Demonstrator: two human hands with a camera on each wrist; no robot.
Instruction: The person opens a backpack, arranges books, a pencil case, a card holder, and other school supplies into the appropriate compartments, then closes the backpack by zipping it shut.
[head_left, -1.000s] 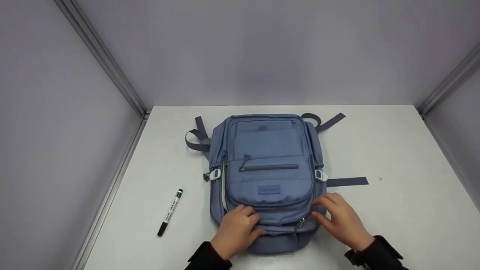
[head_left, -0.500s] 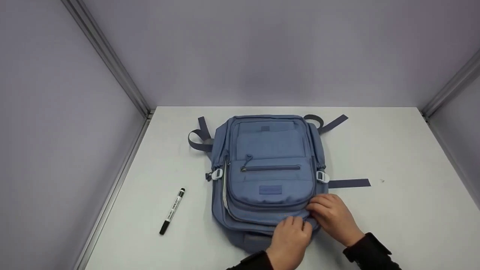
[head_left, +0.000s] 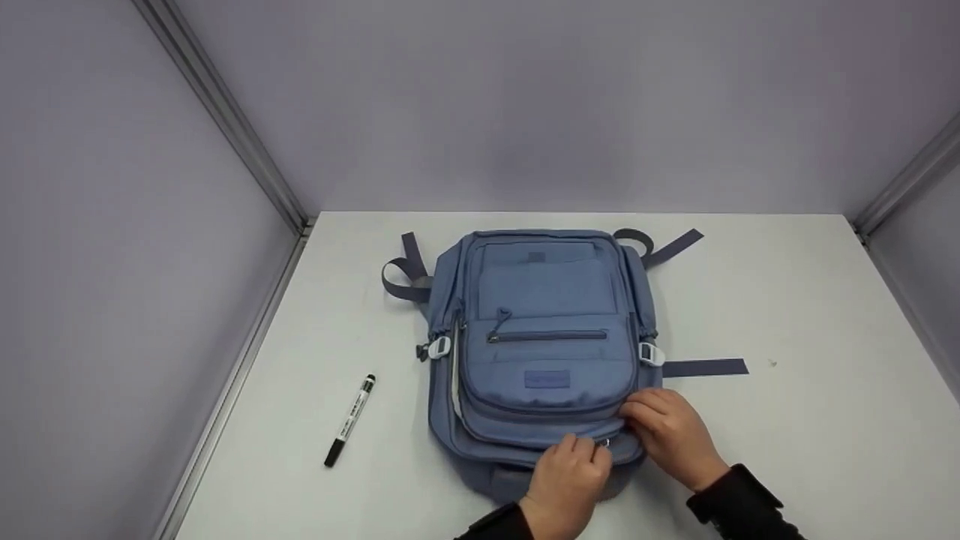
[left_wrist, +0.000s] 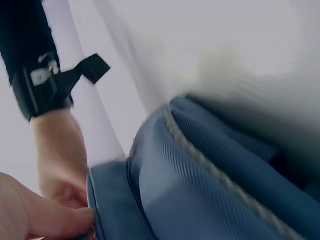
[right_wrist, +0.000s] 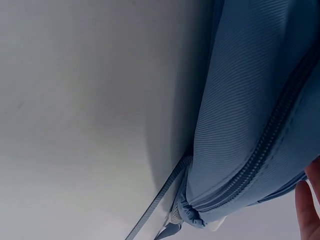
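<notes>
A blue backpack (head_left: 551,289) lies front side up, its bottom toward me. My left hand (head_left: 568,480) bends its fingers over the lower front edge; in the left wrist view its thumb (left_wrist: 70,220) presses against a fabric fold. A little farther up on the right, my right hand (head_left: 667,435) pinches the backpack's edge at the lower right corner. Between the two hands shows a small metal zipper pull (head_left: 607,442). Along the left side the zipper (head_left: 455,375) is parted, with pale lining visible. The right wrist view shows a dark zipper (right_wrist: 270,135) curving along the backpack's side.
To the left of the backpack lies a white marker (head_left: 350,420) with black ends. Loose straps (head_left: 705,367) stick out at both sides. Grey walls (head_left: 555,105) enclose the white table (head_left: 787,300) at the back and sides.
My left hand has moved right along the lower edge from the left corner, close to the right hand, then slightly back left, uncovering the zipper pull. My right fingers have closed on the edge.
</notes>
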